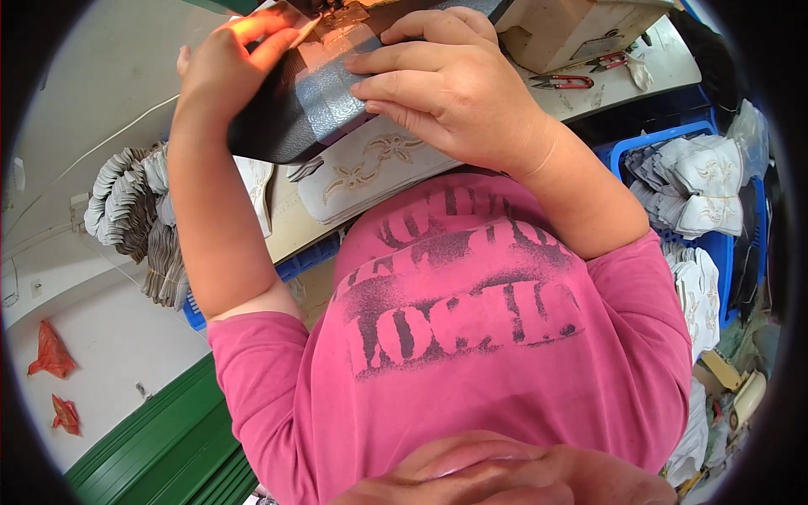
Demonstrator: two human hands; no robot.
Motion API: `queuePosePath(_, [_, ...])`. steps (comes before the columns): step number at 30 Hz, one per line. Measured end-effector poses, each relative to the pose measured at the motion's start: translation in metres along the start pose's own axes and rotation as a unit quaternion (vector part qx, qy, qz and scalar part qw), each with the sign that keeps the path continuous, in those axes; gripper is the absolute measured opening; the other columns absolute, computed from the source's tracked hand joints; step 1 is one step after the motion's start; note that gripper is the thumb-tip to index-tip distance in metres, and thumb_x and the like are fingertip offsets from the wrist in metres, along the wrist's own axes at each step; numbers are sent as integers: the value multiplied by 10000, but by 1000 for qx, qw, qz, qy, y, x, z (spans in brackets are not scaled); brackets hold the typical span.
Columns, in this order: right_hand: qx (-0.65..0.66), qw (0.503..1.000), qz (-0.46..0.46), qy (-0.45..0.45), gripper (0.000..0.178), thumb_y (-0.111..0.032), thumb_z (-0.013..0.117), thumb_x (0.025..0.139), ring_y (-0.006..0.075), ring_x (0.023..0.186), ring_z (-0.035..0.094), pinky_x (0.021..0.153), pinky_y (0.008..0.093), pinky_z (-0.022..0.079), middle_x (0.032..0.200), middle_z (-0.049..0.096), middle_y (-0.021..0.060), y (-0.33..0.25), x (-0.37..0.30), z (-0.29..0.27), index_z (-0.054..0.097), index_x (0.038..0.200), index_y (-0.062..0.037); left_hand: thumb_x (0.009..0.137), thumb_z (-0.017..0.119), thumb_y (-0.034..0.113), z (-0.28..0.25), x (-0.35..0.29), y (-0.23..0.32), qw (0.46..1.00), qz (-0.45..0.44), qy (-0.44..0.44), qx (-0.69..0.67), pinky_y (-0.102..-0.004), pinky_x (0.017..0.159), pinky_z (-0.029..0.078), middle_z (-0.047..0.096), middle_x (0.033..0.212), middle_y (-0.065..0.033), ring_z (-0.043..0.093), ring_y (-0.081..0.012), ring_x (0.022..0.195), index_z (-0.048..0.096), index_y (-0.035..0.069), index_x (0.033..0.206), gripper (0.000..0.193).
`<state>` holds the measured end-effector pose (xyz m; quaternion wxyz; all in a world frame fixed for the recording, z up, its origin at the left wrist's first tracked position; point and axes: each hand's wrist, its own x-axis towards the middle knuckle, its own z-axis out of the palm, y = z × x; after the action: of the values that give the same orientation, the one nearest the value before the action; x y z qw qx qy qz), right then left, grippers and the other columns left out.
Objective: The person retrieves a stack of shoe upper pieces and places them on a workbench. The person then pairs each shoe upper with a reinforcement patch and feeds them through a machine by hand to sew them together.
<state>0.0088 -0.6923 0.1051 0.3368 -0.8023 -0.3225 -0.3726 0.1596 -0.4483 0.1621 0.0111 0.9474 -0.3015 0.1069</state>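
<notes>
At the top of the head view, my left hand (240, 63) is closed, thumb and fingers pinching the edge of a small pale piece of material (305, 32) under orange light. The piece lies by the working end of what looks like a sewing machine; its exact outline is partly hidden by my fingers. My right hand (459, 97) rests with fingers stretched out over the machine's dark, textured bed (328, 97), which has a shiny lighter strip across it. Just below the bed lies a stack of pale embroidered fabric pieces (362, 172).
Red-handled thread snips (562, 82) lie on the table at the right, by a boxy beige machine part (581, 29). A blue basket (619, 160) holds bundled embroidered pieces (694, 185). More tied bundles (126, 198) sit at the left, above green slats (160, 438).
</notes>
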Motion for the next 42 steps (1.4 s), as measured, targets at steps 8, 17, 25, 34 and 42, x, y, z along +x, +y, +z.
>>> queuePosePath(8, [27, 999, 0, 24, 132, -144, 746, 790, 252, 982, 630, 853, 390, 444, 1018, 721, 52, -5, -1, 3, 738, 909, -88, 985, 661, 174, 15, 32, -93, 973, -94, -97, -185, -242, 925, 457, 724, 1097, 24, 593, -74, 995, 697, 18, 1229, 292])
queuePosePath(17, [152, 988, -20, -22, 189, -114, 744, 810, 287, 939, 659, 838, 380, 520, 1008, 706, 68, -32, -35, 19, 735, 996, -80, 861, 695, 98, -11, -85, -1, 961, 151, 70, -222, -406, 992, 473, 717, 1221, -155, 658, -315, 1178, 693, -3, 1047, 212])
queuePosePath(25, [632, 621, 437, -151, 379, -293, 610, 1027, 147, 967, 662, 852, 318, 552, 1070, 700, 74, -63, -6, 56, 626, 1239, 21, 875, 709, 335, -15, -185, 62, 965, 82, 148, -200, -503, 1114, 307, 682, 1278, -106, 576, -329, 1247, 697, 84, 1092, 332])
queuePosePath(34, [713, 499, 388, -304, 308, -195, 567, 1053, 115, 1067, 613, 931, 302, 505, 1181, 677, 33, -86, -25, 87, 586, 1297, -9, 1029, 456, 500, 84, -235, 20, 239, -116, 120, -957, -494, 1204, 277, 378, 1587, -174, 359, -341, 1459, 317, 2, 1549, 733])
queuePosePath(42, [634, 551, 369, -399, 336, -181, 576, 1047, 129, 1131, 595, 996, 312, 488, 1241, 656, 55, -92, -12, 106, 572, 1323, 10, 1012, 475, 167, 69, -265, -13, 274, -168, 145, -936, -463, 1197, 327, 424, 1557, -184, 438, -332, 1424, 295, -26, 1549, 598])
